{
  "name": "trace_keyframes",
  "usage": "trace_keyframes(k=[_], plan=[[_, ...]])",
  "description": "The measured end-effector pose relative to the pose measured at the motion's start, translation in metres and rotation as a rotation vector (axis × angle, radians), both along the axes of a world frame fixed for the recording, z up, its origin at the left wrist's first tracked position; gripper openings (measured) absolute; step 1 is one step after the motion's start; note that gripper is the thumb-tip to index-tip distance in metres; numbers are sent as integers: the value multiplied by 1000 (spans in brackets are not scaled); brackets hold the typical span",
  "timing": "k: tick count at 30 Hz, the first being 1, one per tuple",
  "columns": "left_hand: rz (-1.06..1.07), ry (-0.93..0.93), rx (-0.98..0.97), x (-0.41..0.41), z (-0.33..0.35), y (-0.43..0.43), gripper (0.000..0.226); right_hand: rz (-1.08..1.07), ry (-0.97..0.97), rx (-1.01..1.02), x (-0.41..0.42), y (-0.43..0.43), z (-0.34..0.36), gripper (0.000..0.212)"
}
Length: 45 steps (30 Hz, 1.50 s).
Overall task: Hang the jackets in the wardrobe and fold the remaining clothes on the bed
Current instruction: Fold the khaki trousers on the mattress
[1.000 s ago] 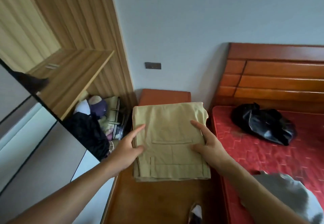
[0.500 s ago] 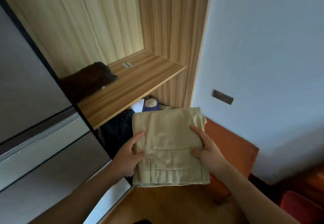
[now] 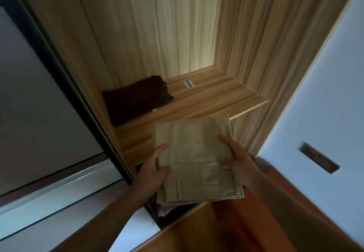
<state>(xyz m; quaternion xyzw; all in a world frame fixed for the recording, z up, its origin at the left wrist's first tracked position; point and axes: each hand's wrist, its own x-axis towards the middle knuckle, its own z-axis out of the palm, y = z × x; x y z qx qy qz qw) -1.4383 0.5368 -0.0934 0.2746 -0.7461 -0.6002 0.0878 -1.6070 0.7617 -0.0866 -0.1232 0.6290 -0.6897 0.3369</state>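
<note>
Folded khaki trousers [image 3: 195, 153] are held up in front of the open wardrobe, level with the front edge of its wooden shelf [image 3: 212, 98]. My left hand [image 3: 155, 171] grips their left edge with the thumb on top. At the right edge my right hand [image 3: 238, 161] grips them the same way. A folded dark brown garment [image 3: 136, 100] lies on the left part of that shelf.
The wardrobe's grey sliding door [image 3: 39, 113] stands at the left with its dark frame. An orange-brown bedside cabinet [image 3: 226, 228] is below the trousers. A grey wall with a dark switch plate [image 3: 319, 158] is at the right. More clothes show dimly under the shelf.
Both hands have lifted the khaki trousers off the bedside cabinet and raised them toward the wardrobe shelf. My view has swung left and up, so the bed is out of sight.
</note>
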Motion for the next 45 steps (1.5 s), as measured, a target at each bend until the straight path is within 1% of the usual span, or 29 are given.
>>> trace_keyframes(k=[3, 8, 10, 13, 16, 23, 26, 30, 33, 36, 39, 40, 41, 43, 44, 45], plan=[[10, 0, 8, -31, 0, -15, 67, -12, 6, -14, -33, -21, -4, 80], [61, 1, 28, -73, -8, -33, 73, -21, 61, 50, -82, -52, -10, 83], [105, 10, 23, -91, -16, -38, 74, 7, 112, 111, -103, -64, -9, 83], [169, 3, 33, -119, -25, -45, 71, 34, 172, 153, -136, -81, -13, 84], [199, -15, 35, -149, -31, -52, 71, 50, 211, 183, -172, -98, -20, 81], [256, -14, 66, -257, -51, -82, 71, 111, 312, 313, -299, -142, -45, 81], [271, -5, 57, -311, -56, -105, 70, 108, 346, 345, -356, -169, -48, 82], [283, 14, -4, -379, -56, -148, 70, 102, 369, 316, -425, -214, -53, 80], [319, 23, 5, -422, -54, -182, 71, 123, 404, 313, -472, -252, -56, 79], [353, 4, -10, -455, -54, -215, 72, 138, 427, 291, -508, -286, -60, 80], [312, -50, -44, -475, -57, -238, 72, 194, 449, 333, -535, -311, -69, 83], [290, -85, -70, -479, -60, -241, 71, 252, 501, 397, -543, -316, -75, 81], [277, -126, -112, -482, -63, -243, 70, 306, 596, 506, -549, -318, -82, 76], [277, -213, -228, -486, -72, -244, 70, 333, 842, 736, -557, -321, -95, 68], [283, -227, -295, -490, -76, -244, 69, 326, 946, 761, -558, -323, -99, 65], [284, -220, -383, -495, -78, -245, 67, 333, 1028, 738, -557, -327, -101, 63]])
